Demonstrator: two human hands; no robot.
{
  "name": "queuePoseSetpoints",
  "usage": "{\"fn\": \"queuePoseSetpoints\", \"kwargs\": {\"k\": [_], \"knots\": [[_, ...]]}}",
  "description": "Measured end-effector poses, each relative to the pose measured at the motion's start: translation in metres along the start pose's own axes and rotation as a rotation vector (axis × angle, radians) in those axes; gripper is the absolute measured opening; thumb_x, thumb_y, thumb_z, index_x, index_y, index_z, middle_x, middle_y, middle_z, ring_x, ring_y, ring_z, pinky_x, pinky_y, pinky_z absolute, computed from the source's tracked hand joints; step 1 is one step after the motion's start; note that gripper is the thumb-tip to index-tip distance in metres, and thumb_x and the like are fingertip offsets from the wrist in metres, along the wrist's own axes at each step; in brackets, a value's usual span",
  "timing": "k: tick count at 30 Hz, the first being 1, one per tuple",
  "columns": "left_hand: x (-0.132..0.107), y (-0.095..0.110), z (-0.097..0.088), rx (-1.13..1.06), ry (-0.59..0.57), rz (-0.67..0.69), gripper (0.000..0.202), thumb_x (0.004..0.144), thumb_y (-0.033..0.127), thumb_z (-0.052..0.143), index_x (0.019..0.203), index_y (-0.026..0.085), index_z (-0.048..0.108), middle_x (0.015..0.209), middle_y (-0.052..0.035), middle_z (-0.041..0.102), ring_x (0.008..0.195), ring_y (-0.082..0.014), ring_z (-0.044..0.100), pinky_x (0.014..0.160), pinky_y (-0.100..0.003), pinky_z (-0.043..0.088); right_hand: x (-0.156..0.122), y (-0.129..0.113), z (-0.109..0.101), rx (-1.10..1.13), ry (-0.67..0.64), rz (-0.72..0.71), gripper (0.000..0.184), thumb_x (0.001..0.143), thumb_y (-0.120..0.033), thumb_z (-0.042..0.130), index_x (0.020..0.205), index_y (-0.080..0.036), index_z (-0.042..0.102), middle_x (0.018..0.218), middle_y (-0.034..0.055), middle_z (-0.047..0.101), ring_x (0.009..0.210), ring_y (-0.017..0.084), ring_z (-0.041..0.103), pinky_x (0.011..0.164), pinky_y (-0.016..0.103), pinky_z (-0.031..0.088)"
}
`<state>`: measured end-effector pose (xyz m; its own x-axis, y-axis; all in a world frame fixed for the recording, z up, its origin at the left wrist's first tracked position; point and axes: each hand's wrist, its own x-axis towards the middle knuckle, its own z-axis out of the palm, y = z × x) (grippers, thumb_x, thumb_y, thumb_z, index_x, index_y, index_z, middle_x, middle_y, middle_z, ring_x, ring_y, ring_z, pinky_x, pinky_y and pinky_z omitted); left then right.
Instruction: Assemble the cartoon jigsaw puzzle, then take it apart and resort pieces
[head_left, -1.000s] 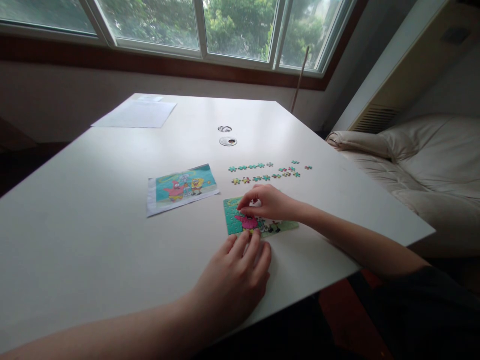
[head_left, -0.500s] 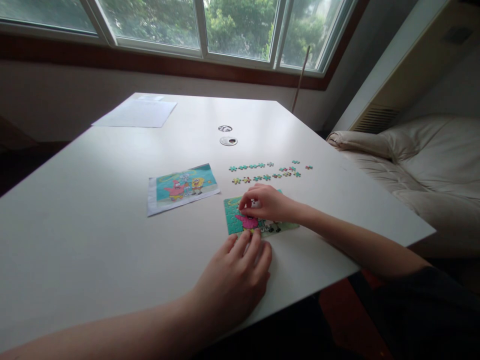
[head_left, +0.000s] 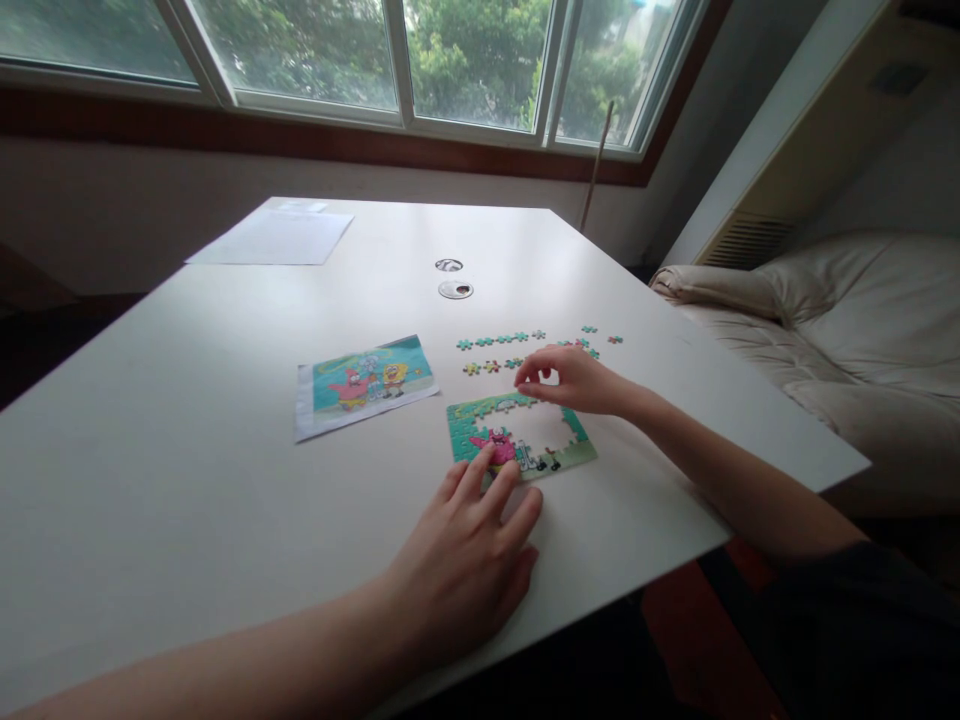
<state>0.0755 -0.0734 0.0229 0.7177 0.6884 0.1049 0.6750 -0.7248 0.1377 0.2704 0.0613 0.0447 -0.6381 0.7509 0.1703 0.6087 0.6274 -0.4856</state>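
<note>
A partly assembled jigsaw puzzle (head_left: 461,440) lies near the table's front edge, its frame and pink starfish figure joined around a bare white gap. My left hand (head_left: 480,545) rests at its lower edge, fingers spread, the fingertips touching the starfish part. My right hand (head_left: 574,380) hovers over the puzzle's upper right, thumb and index finger curled together in a pinch; whatever is between the tips, if anything, is too small to see. Loose puzzle pieces (head_left: 491,367) lie in rows behind the puzzle, some of them hidden by my right hand.
A printed reference picture (head_left: 367,380) on paper lies left of the puzzle. Two round table inserts (head_left: 455,290) sit farther back. White paper sheets (head_left: 277,238) are at the far left corner of the white table (head_left: 187,480). A cream sofa (head_left: 847,320) stands to the right.
My right hand has moved from over the starfish part up and right toward the loose pieces, uncovering the gap. My left index finger has shifted slightly up onto the starfish.
</note>
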Motion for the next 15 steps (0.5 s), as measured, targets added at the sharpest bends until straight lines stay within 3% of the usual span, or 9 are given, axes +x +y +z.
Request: {"fn": "queuePoseSetpoints", "kwargs": {"k": [7,15], "knots": [[0.001,-0.002,-0.001,-0.003,-0.021,-0.009,0.035,0.087,0.037,0.039,0.118,0.022,0.049,0.125,-0.0117,0.047,0.120,-0.0336,0.035,0.092,-0.051,0.035,-0.006,0.030,-0.020,-0.022,-0.135,0.088,0.020,0.078,-0.030,0.055,0.087,-0.015,0.066,0.069,0.0014,0.060,0.063,0.010,0.051,0.058,0.022,0.037],[-0.001,-0.001,0.005,0.008,0.011,-0.002,0.036,0.089,0.037,0.037,0.120,0.021,0.048,0.128,-0.0122,0.045,0.123,-0.0348,0.032,0.094,-0.050,0.033,-0.007,0.035,-0.026,-0.008,-0.327,0.181,0.023,0.076,-0.030,0.059,0.093,-0.015,0.061,0.070,0.0011,0.058,0.063,0.011,0.053,0.058,0.022,0.038]]}}
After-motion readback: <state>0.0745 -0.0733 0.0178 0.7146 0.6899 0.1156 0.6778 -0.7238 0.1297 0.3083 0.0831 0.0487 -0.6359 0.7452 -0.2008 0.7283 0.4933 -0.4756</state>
